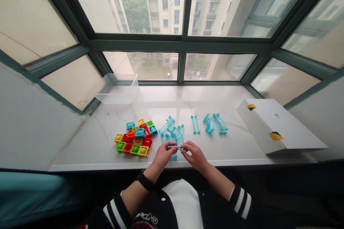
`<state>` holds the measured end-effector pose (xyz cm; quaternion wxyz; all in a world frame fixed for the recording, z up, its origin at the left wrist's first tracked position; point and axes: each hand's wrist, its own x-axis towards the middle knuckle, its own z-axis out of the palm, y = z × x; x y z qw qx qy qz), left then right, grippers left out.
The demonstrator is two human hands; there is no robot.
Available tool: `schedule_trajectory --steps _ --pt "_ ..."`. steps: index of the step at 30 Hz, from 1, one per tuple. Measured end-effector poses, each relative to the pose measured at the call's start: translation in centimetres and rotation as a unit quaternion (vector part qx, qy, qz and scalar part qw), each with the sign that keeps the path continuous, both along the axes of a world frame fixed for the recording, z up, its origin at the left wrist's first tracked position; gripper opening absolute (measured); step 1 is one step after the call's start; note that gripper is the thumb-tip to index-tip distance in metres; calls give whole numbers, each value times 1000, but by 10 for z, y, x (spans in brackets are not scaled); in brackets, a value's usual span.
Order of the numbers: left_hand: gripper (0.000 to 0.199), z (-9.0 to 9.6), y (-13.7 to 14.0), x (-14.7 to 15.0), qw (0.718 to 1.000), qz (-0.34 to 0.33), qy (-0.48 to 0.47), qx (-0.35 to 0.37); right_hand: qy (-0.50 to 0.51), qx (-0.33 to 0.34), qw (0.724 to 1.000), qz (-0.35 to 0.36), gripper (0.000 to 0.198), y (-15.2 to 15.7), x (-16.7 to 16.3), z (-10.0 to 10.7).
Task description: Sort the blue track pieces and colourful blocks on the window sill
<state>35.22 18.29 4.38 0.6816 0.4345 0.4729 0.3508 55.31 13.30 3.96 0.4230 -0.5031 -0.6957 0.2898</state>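
My left hand and my right hand meet near the front edge of the sill. The fingers of both are pinched on a clear blue track piece, mostly covered by the fingertips. Just beyond them lies a loose pile of clear blue track pieces, some curved. To the right, set apart in a row, are a straight track piece, a curved track piece and another bent one.
Left of my hands sits a cluster of red, yellow, green, orange and blue toy blocks. A clear plastic bin stands at the back left. On the right is a white box with yellow-and-black tape. Windows close off the back.
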Motion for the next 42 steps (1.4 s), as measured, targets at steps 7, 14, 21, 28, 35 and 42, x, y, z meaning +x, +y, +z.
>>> schedule_trajectory --steps 7,14,21,28,35,42 --pt "53 5 -5 18 999 33 -18 -7 6 38 999 -32 17 0 2 -1" --pt "34 9 -5 29 998 28 12 58 -3 78 993 -85 13 1 5 -2" --pt "32 12 2 46 972 -20 94 215 -18 117 987 -109 13 8 29 3" --pt "42 27 29 90 951 -104 97 273 -49 164 968 -186 12 19 64 15" --pt "52 36 35 140 924 -184 118 313 -73 177 944 -269 13 5 103 15" --pt "54 17 37 173 913 -203 117 335 -97 160 935 -302 15 -3 135 10"
